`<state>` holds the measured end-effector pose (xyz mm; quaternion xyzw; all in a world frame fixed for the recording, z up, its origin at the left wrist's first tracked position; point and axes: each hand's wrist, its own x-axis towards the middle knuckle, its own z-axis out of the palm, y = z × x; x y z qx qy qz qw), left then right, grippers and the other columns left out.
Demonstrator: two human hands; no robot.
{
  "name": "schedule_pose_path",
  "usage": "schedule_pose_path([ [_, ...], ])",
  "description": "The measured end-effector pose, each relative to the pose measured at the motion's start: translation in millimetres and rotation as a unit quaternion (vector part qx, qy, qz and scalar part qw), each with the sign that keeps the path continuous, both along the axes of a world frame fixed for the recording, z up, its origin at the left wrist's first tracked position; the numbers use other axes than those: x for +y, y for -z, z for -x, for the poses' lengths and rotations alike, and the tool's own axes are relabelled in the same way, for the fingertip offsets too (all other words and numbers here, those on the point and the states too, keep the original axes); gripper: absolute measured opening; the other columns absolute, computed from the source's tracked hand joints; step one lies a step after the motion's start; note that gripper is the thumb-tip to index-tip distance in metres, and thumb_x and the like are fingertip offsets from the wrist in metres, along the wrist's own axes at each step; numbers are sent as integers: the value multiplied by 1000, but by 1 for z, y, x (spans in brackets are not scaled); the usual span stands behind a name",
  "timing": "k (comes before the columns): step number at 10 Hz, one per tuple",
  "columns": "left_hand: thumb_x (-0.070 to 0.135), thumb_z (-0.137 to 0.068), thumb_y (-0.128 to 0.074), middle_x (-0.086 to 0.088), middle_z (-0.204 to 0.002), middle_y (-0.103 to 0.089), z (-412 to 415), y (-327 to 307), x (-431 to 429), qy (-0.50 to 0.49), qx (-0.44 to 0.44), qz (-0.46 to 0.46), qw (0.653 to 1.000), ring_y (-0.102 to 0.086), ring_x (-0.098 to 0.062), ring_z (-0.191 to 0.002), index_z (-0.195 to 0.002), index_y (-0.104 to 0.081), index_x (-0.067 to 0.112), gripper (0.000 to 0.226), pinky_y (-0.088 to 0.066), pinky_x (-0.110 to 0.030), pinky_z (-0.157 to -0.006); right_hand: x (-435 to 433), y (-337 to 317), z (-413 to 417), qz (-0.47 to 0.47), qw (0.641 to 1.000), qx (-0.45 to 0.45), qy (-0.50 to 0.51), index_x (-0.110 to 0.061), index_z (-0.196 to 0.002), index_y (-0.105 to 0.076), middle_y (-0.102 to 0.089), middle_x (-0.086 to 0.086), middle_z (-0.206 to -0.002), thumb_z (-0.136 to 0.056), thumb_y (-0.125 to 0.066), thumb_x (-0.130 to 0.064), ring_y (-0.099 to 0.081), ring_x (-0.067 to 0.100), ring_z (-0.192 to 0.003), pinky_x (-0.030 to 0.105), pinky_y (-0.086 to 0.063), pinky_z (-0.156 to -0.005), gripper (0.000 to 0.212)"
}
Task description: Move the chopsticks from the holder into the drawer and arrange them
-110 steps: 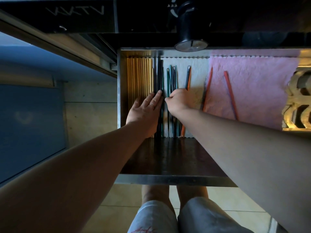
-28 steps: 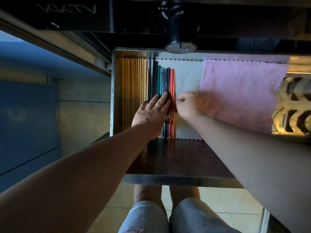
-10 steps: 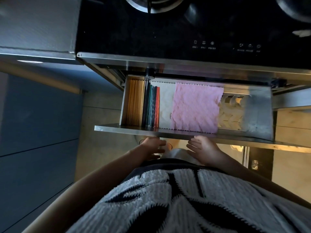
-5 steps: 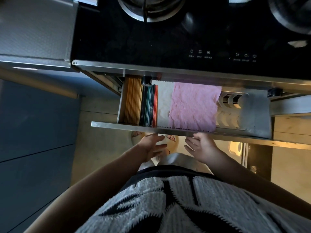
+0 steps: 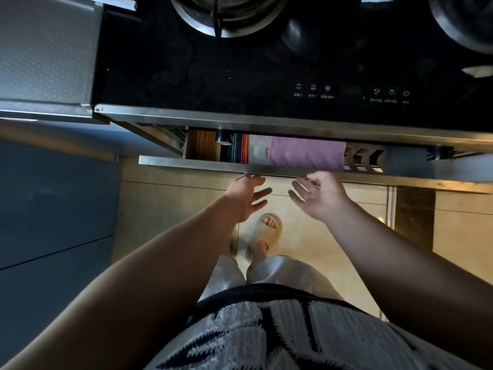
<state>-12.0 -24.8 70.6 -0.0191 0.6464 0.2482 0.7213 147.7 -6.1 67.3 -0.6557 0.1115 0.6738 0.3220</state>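
Observation:
The metal drawer under the stove is nearly shut; only a narrow strip of its inside shows. At the left of that strip lie wooden chopsticks, packed side by side. Beside them on the right sit dark, teal and red chopsticks. My left hand is at the drawer's front edge, fingers spread, holding nothing. My right hand is also at the front edge, fingers apart and empty. No holder is in view.
A pink cloth and a white cloth line the drawer, with a metal rack at its right. Above is a black glass cooktop with burners. Blue cabinet fronts stand to the left. My foot in a sandal stands on the tiled floor.
The hands left the chopsticks and moved to the drawer front. The drawer slid in from wide open to nearly shut, and the view rose to show the cooktop.

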Motion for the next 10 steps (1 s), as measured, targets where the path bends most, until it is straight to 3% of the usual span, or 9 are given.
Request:
schedule_pose_path([
  [1, 6, -100, -48, 6, -104, -59, -8, 1, 19, -29, 7, -9, 999, -65, -22, -106, -125, -54, 16, 27, -49, -36, -80, 19, 1, 1, -9, 1000, 15, 24, -7, -99, -53, -58, 13, -125, -92, -41, -5, -55, 29, -118, 46, -44, -98, 15],
  [3, 3, -100, -47, 5, -107, -60, -13, 5, 41, -60, 10, -24, 998, -67, -22, -106, -132, -51, 19, 36, -51, -32, -71, 39, 3, 2, -32, 995, 36, 85, -4, -127, -43, -57, 16, -127, -89, -35, 0, -52, 29, -125, 48, -44, -100, 39],
  [4, 2, -99, -46, 7, -106, -62, -12, 8, 52, -68, 7, -35, 997, -68, -20, -103, -141, -46, 22, 46, -51, -33, -70, 47, 3, 3, -47, 992, 44, 113, -2, -130, -41, -58, 18, -122, -89, -32, 1, -52, 30, -125, 52, -44, -100, 42],
  [6, 2, -100, -45, 6, -105, -61, -7, 11, 68, -38, 21, -42, 998, -68, -19, -102, -144, -45, 22, 48, -52, -32, -71, 62, 3, 4, -56, 992, 48, 103, -4, -116, -48, -59, 18, -125, -91, -31, -2, -50, 31, -127, 53, -41, -103, 30],
  [7, 3, -100, -46, 4, -116, -61, -4, 13, 71, -4, 28, -44, 999, -67, -20, -105, -147, -39, 24, 52, -53, -35, -78, 64, 4, 6, -59, 992, 50, 100, -6, -112, -49, -58, 16, -129, -91, -29, -3, -47, 31, -131, 52, -39, -105, 29],
  [8, 4, -100, -49, 0, -136, -56, 2, 14, 67, 68, 34, -47, 996, -65, -22, -109, -152, -24, 37, 66, -52, -40, -91, 61, 2, 6, -64, 993, 49, 85, -11, -135, -40, -54, 11, -138, -91, -27, -4, -48, 32, -130, 51, -44, -97, 46],
  [9, 8, -100, -50, -3, -139, -56, 7, 11, 58, 146, 57, -56, 986, -62, -22, -114, -152, -21, 42, 68, -51, -39, -94, 54, -4, 6, -73, 997, 24, 23, -17, -139, -40, -57, 5, -136, -92, -28, -8, -50, 30, -127, 49, -45, -94, 50],
  [10, 22, -99, -55, -8, -141, -53, 16, 3, 42, 270, 135, -103, 948, -59, -20, -114, -153, -25, 34, 63, -46, -37, -99, 42, -15, 10, -70, 994, -44, -72, -18, -142, -40, -58, 4, -133, -95, -31, -15, -53, 27, -123, 48, -48, -94, 47],
])
